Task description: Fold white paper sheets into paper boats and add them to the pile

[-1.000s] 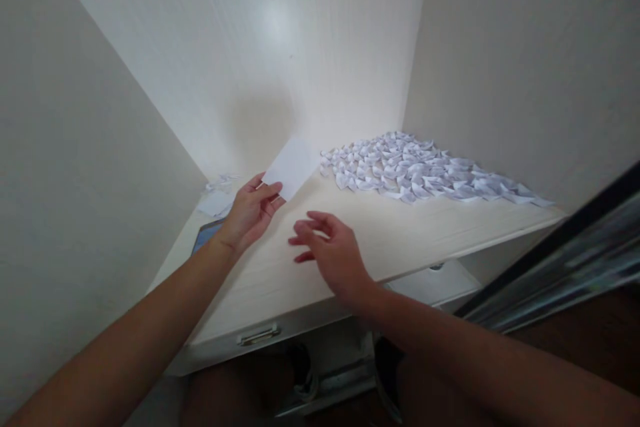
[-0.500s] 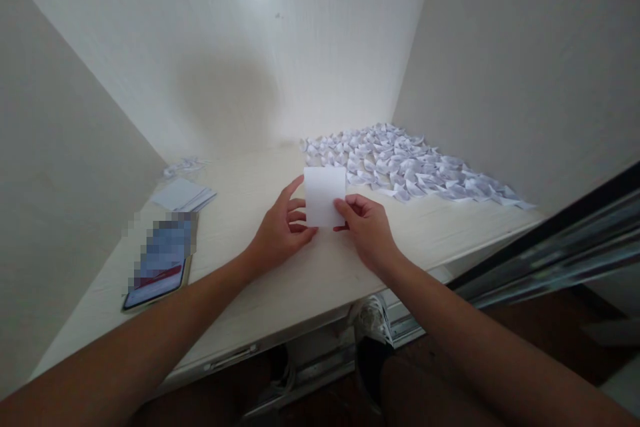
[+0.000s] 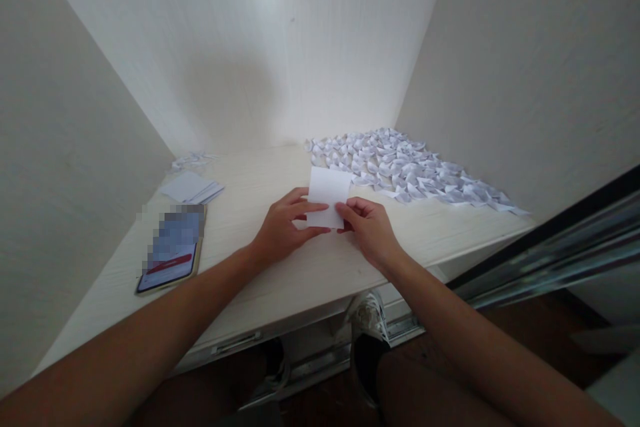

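A small square sheet of white paper (image 3: pixel 329 185) stands nearly upright above the desk, between my two hands. My right hand (image 3: pixel 369 225) pinches its right side, thumb on the near face and fingers behind. At the left side, my left hand (image 3: pixel 286 223) has one finger laid across the near face and other fingers passing behind. Its thumb reaches along the bottom edge. Just behind the sheet, to the right, lie many small folded white paper pieces (image 3: pixel 400 163).
On the white desk (image 3: pixel 240 213) to the left lie a phone (image 3: pixel 175 250), a stack of white paper sheets (image 3: pixel 187 185) and a few paper scraps (image 3: pixel 193 160). Panels enclose the desk at the back and sides. A dark-edged frame (image 3: pixel 550 260) stands at right; shoes (image 3: pixel 370 317) show below.
My left fingers have moved right onto the sheet, one now crossing its near face. The sheet has tilted slightly. My right hand keeps its pinch, and the view has shifted a little.
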Action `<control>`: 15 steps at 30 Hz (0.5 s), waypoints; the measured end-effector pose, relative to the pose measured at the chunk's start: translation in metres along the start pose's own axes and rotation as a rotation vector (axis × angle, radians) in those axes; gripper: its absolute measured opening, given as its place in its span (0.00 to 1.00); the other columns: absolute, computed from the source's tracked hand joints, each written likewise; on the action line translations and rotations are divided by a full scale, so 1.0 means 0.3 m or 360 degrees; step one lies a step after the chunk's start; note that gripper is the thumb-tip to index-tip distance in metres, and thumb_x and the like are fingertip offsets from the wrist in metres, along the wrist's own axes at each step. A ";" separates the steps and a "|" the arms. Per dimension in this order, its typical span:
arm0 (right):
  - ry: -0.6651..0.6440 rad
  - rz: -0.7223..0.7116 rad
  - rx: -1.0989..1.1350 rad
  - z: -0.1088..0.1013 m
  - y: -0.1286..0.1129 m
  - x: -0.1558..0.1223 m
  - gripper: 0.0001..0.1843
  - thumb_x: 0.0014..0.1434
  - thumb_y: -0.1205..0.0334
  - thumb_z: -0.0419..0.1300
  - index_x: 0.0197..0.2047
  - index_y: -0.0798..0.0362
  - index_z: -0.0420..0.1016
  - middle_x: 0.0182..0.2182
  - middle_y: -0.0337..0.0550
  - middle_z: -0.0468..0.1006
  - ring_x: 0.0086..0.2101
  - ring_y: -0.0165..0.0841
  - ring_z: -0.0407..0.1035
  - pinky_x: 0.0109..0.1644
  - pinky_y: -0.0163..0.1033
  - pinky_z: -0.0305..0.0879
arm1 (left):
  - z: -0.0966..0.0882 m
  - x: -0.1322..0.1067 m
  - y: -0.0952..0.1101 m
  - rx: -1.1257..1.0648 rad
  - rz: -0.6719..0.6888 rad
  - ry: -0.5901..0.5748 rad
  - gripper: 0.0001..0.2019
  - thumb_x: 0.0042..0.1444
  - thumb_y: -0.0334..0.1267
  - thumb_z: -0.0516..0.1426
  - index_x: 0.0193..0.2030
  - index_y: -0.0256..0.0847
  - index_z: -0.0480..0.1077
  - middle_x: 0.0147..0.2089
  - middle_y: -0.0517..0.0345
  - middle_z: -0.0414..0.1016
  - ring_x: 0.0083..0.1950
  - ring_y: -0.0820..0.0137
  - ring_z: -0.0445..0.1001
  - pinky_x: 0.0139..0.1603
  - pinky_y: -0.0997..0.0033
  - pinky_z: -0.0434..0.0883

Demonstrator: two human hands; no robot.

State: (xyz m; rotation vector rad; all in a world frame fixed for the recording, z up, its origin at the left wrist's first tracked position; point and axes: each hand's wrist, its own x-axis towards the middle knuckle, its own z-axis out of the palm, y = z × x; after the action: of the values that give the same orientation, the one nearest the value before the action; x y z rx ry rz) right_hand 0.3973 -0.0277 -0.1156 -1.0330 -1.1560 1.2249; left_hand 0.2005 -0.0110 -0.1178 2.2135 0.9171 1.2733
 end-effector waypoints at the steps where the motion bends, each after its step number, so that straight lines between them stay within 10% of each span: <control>1: -0.0005 0.0001 -0.0023 -0.001 0.002 0.001 0.14 0.53 0.51 0.69 0.27 0.53 0.76 0.21 0.33 0.69 0.24 0.26 0.63 0.28 0.34 0.68 | -0.002 0.000 0.000 0.0001 0.0005 0.0007 0.20 0.52 0.46 0.72 0.52 0.48 0.82 0.58 0.49 0.76 0.52 0.62 0.79 0.42 0.67 0.84; 7: -0.0115 -0.0031 -0.0170 -0.009 0.015 0.004 0.15 0.55 0.50 0.69 0.27 0.52 0.75 0.22 0.34 0.73 0.22 0.27 0.67 0.27 0.34 0.62 | -0.019 0.003 -0.011 -0.0027 0.0016 0.0055 0.27 0.47 0.48 0.74 0.54 0.47 0.81 0.60 0.47 0.74 0.53 0.61 0.79 0.40 0.68 0.85; 15: -0.0129 -0.0028 0.0030 -0.005 0.003 -0.002 0.11 0.58 0.53 0.64 0.37 0.51 0.76 0.32 0.41 0.81 0.27 0.30 0.75 0.27 0.34 0.66 | 0.001 0.010 0.013 -0.0404 -0.0142 0.0265 0.07 0.55 0.41 0.70 0.36 0.41 0.83 0.41 0.54 0.80 0.38 0.71 0.79 0.33 0.74 0.82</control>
State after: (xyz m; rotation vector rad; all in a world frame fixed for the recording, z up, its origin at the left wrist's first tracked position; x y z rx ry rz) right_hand 0.3988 -0.0282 -0.1168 -0.9647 -1.2111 1.2718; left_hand 0.2033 -0.0115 -0.1137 1.8753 0.8510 1.4607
